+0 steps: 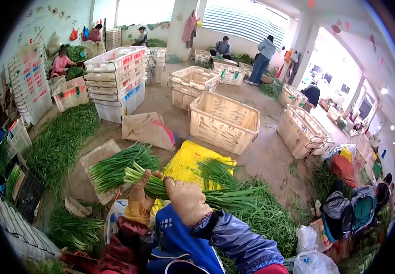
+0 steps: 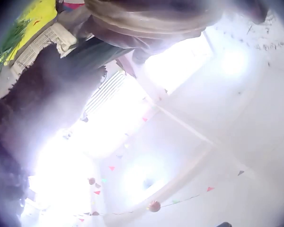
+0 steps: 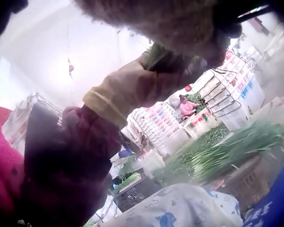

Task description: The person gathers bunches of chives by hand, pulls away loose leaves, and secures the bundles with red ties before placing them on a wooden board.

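Both gloved hands hold a bunch of chives (image 1: 154,186) level above the lap, its pale stem ends to the left and the green leaves trailing right. My left hand (image 1: 138,201), in a tan glove, grips it near the stem ends. My right hand (image 1: 186,201), in a light brown glove, is curled round the stalks further along; its fingers are partly hidden. A neat pile of chives (image 1: 122,166) lies just beyond the left hand on a flat board (image 1: 94,157). In the right wrist view the left glove (image 3: 128,87) closes round the green stalks.
A yellow sack (image 1: 179,157) lies ahead, partly under loose chives (image 1: 261,210) heaped at the right. A pale plastic crate (image 1: 224,121) stands beyond it, and stacked crates (image 1: 115,84) rise at the back left. More greens (image 1: 65,137) cover the left floor. Several people work around the room.
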The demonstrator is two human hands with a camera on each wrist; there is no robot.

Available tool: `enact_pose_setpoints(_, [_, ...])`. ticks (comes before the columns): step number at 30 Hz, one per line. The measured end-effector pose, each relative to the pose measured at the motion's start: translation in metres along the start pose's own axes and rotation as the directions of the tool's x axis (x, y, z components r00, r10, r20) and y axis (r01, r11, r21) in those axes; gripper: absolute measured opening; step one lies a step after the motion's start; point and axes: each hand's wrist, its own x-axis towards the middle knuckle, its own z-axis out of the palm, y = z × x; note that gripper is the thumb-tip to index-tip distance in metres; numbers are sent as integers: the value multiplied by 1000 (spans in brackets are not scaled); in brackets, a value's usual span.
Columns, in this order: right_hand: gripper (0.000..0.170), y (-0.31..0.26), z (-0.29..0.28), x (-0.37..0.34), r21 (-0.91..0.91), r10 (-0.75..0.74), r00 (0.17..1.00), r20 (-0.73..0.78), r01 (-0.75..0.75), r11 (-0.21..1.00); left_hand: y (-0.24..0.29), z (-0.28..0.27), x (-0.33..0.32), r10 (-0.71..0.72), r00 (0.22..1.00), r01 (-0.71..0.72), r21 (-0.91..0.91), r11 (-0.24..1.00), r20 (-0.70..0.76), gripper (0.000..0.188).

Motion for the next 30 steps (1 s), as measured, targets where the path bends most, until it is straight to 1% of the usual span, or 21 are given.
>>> enact_pose_setpoints(1, [21, 1, 5, -2, -37, -10, 997, -73, 8, 999, 1, -13, 13, -8, 999, 5, -78, 997, -35, 35])
enact_pose_setpoints(3, [21, 0, 22, -9, -75, -35, 981, -189, 21, 997, 5, -21, 24, 163, 986, -163, 4, 987, 40, 31])
enact_pose_setpoints(5, [28, 14, 14, -14, 84, 18, 1000, 25, -20, 996, 20, 17, 2, 209, 973, -210, -7, 978, -96, 29])
enact_pose_setpoints(7, [41, 45, 28, -45, 322, 25, 999, -48, -8, 947, 44, 8, 3, 292, 957, -291, 35, 956, -1, 30])
enact_pose_setpoints(9, [54, 65, 29, -71, 207, 181, 961, 211, -225, 952, 71, -14, 5, 324, 941, -332, 77, 940, 100, 28])
enact_pose_setpoints(11, [59, 89, 39, -90, 6, 296, 821, 488, -342, 940, 88, -24, -3, 357, 928, -367, 95, 925, 107, 27])
enact_pose_setpoints(13, [61, 114, 36, -103, -224, 391, 600, 698, -335, 915, 92, -28, -8, 365, 920, -380, 100, 919, 146, 26])
enact_pose_setpoints(15, [62, 125, 25, -102, -350, 473, 466, 748, -329, 877, 100, -33, -8, 348, 916, -372, 93, 924, 199, 26])
enact_pose_setpoints(16, [60, 125, 15, -94, -382, 520, 443, 730, -367, 848, 103, -34, -9, 335, 921, -360, 104, 927, 198, 26])
enact_pose_setpoints(17, [61, 122, 3, -87, -350, 551, 482, 681, -447, 823, 103, -35, -10, 331, 922, -356, 106, 928, 201, 25])
enact_pose_setpoints(19, [63, 122, 2, -82, -174, 484, 752, 448, -458, 872, 105, -35, -12, 325, 922, -353, 116, 928, 209, 23])
enact_pose_setpoints(20, [66, 117, 2, -76, 12, 406, 847, 343, -436, 900, 104, -34, -11, 313, 903, -364, 136, 922, 293, 20])
enact_pose_setpoints(21, [68, 108, 1, -65, 192, 336, 918, 212, -376, 906, 101, -31, -11, 303, 895, -366, 151, 918, 327, 19])
enact_pose_setpoints(22, [73, 93, 1, -54, 422, 258, 956, 142, -294, 858, 96, -25, -13, 294, 885, -370, 164, 914, 361, 19])
enact_pose_setpoints(23, [79, 74, 1, -41, 623, 190, 980, 55, -183, 761, 92, -18, -15, 288, 873, -379, 176, 908, 394, 19])
enact_pose_setpoints(24, [87, 51, -5, -29, 694, 119, 993, 12, -94, 714, 89, -6, -21, 234, 879, -386, 331, 861, 416, 19])
enact_pose_setpoints(26, [103, 10, -9, -7, 786, -7, 998, -64, 54, 615, 72, 20, -39, 172, 915, -334, 445, 831, 365, 18])
enact_pose_setpoints(27, [110, -6, -8, 1, 814, -65, 994, -93, 113, 570, 63, 34, -44, 195, 902, -389, 531, 753, 385, 15])
enact_pose_setpoints(28, [117, -20, -5, 5, 828, -84, 996, -11, 56, 558, 53, 38, -44, 224, 893, -420, 545, 726, 390, 14])
enact_pose_setpoints(29, [112, -30, 1, 7, 825, -32, 999, 6, 13, 565, 39, 41, -44, 222, 920, -346, 401, 849, 324, 12])
enact_pose_setpoints(30, [107, -38, 10, 10, 819, 21, 999, 25, -32, 572, 29, 37, -40, 351, 890, -438, 336, 834, 289, 11])
